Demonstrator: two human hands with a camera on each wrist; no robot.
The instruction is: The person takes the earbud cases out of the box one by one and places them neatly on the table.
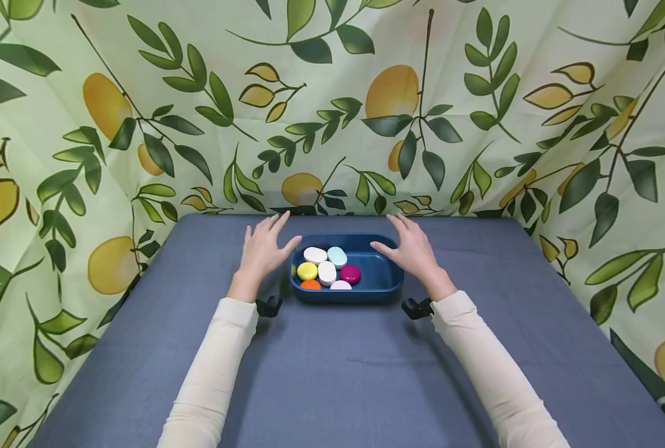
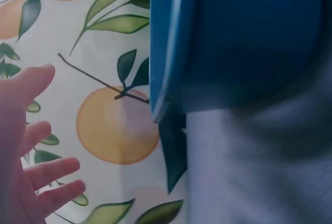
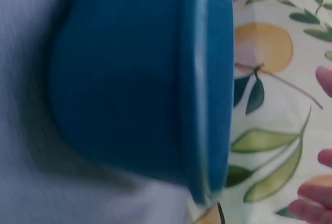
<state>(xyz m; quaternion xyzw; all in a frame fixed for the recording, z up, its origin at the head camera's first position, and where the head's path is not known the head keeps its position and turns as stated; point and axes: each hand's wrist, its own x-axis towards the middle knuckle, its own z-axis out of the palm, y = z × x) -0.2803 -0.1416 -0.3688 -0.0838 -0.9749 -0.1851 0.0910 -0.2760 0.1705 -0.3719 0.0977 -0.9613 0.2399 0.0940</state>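
A dark blue oblong tray (image 1: 374, 272) with rounded ends stands near the far side of the table. Inside it, mostly towards the left, lie several smooth oval pieces, among them a yellow piece (image 1: 307, 271), a magenta piece (image 1: 350, 274), a pale blue piece (image 1: 337, 257) and an orange piece (image 1: 311, 285) partly hidden by the front wall. My left hand (image 1: 262, 249) hovers by the tray's left end, fingers spread. By the right end hovers my right hand (image 1: 413, 250), its thumb over the tray in the head view. Both wrist views show fingers apart from the tray, holding nothing.
A blue-grey cloth (image 1: 332, 367) covers the table. Behind and at both sides hangs a leaf-and-fruit patterned curtain (image 1: 332, 143), close to the table's far edge. Black mounts (image 1: 269, 306) stick out at the wrists, below the hands.
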